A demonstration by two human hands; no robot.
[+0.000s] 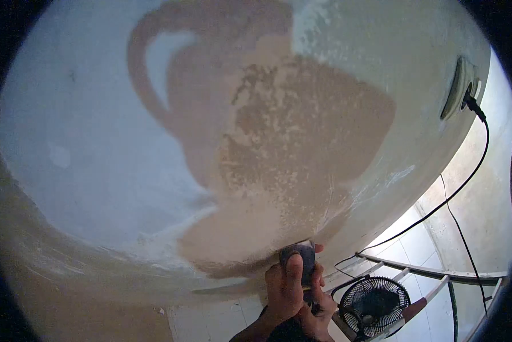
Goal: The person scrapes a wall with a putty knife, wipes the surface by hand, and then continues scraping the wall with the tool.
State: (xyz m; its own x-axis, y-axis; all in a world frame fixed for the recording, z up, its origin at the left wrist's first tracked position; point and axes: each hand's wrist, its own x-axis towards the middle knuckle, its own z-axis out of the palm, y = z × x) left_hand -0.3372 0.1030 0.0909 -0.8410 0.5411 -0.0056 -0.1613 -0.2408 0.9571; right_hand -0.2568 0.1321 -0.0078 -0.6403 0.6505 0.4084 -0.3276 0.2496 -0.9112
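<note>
A pale wall (pixel 96 142) fills most of the head view, with a large brown cup-and-saucer shape (pixel 336 119) on it. Its middle is mottled and patchy. At the lower edge of this shape, both hands are wrapped around a dark, block-shaped hand tool (pixel 305 263). The tool's light top edge is at or very near the wall; contact is hard to tell, as is its exact kind. My left hand (pixel 283 290) is closed, thumb lying along the tool's face. My right hand (pixel 320 310) grips it from the right and below, fingertips showing past its side.
Below right, a black round fan (pixel 374 308) stands beside a ladder (pixel 430 296) with pale rungs. A black cable (pixel 467 182) runs down from a wall socket (pixel 461 88) at the upper right. White floor tiles (pixel 210 322) show at the bottom.
</note>
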